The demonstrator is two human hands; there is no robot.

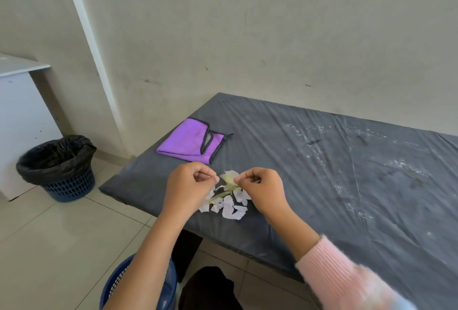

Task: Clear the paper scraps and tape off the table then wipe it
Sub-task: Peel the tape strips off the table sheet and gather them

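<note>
A small heap of white paper scraps [229, 206] lies near the front left corner of the dark table [322, 161]. A pale yellowish piece of tape [230, 178] sits at the top of the heap, between my two hands. My left hand [188, 185] hovers just left of the heap with thumb and forefinger pinched together. My right hand [262, 187] mirrors it on the right, fingertips pinched at the edge of the tape piece. Whether the left fingers hold a clear strip I cannot tell.
A folded purple cloth [192, 144] lies on the table behind the heap. A blue bin [138, 285] stands below my left arm at the table's front edge. Another blue bin with a black liner [58, 164] stands on the floor at left. White smears [371, 156] mark the table's right side.
</note>
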